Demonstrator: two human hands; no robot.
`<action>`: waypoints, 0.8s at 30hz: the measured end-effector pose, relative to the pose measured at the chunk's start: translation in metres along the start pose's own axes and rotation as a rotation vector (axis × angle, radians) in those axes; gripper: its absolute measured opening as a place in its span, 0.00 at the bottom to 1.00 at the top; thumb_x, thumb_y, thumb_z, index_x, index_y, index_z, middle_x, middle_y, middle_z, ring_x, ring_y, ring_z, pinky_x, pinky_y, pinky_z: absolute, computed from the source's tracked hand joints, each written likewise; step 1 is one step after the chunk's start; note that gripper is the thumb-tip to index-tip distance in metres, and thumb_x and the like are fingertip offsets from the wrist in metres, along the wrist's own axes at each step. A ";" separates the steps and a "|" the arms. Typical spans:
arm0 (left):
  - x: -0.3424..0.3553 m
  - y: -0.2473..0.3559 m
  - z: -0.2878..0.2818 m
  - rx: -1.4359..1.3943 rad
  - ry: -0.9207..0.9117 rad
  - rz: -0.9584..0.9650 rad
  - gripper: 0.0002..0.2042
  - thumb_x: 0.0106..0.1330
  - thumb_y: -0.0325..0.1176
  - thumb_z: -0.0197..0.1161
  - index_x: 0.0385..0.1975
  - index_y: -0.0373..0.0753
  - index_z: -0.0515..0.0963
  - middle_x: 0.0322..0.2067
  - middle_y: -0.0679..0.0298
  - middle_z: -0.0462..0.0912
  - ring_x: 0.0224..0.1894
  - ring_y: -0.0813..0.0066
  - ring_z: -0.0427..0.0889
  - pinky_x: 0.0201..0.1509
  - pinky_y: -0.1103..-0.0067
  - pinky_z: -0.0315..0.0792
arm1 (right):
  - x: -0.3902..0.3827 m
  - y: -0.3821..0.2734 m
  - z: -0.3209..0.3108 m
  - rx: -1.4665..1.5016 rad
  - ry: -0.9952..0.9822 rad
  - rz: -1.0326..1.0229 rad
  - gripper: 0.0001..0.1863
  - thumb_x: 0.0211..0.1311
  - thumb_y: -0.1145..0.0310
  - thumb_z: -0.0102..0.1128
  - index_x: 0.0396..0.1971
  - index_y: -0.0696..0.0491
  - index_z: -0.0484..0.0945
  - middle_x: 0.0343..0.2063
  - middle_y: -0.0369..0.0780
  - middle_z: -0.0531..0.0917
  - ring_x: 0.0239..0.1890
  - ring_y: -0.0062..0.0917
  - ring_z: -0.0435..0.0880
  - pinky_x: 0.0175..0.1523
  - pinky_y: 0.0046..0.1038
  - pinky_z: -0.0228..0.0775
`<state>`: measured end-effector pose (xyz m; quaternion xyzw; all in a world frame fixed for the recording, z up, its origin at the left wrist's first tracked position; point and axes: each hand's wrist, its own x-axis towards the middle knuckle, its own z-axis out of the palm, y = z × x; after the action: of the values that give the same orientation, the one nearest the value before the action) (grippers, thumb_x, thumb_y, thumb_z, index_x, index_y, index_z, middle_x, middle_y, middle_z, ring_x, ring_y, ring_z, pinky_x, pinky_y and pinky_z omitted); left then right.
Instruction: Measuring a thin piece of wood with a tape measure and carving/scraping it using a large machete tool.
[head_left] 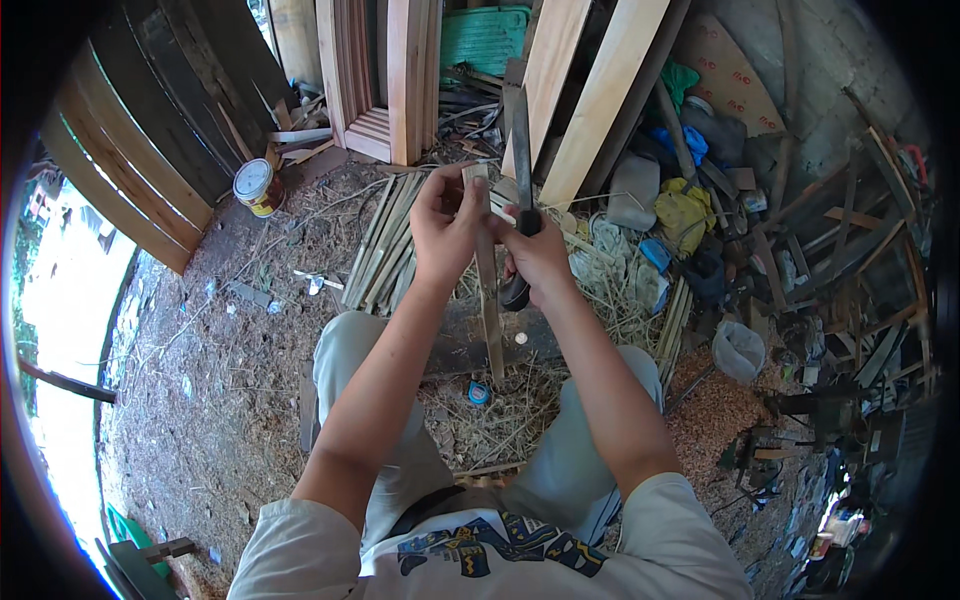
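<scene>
My left hand (447, 215) grips the upper part of a narrow pale strip of wood or bamboo (489, 310), which stands nearly upright between my forearms and reaches down past a dark wooden block (540, 342). My right hand (535, 255) is closed on the black handle of a long-bladed knife (521, 150), its blade pointing up beside the strip. The fingertips of my right hand are close to the strip; whether they touch it I cannot tell. A small blue tape measure (478, 392) lies below the block, between my knees.
Bundled strips (375, 250) lie beyond my hands. A paint bucket (256, 187) sits left, near leaning planks (120, 140). Wooden frames (402, 80) stand at the back. Bags and rags (680, 215), a pale plastic bucket (738, 350) and scrap wood (840, 270) crowd the right. Shavings cover the ground.
</scene>
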<state>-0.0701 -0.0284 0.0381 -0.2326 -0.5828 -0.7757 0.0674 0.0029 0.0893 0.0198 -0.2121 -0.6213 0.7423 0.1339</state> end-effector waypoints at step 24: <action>-0.010 0.004 -0.026 -0.207 -0.132 0.018 0.05 0.73 0.25 0.50 0.44 0.38 0.64 0.40 0.61 0.75 0.36 0.76 0.71 0.41 0.77 0.73 | -0.053 -0.012 -0.024 -0.094 -0.171 -0.208 0.37 0.76 0.69 0.58 0.80 0.38 0.55 0.25 0.31 0.77 0.15 0.12 0.71 0.18 0.23 0.66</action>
<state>-0.0673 -0.0551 0.0317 -0.2940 -0.5007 -0.8141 0.0115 0.0603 0.0881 0.0365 -0.0886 -0.6832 0.7099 0.1466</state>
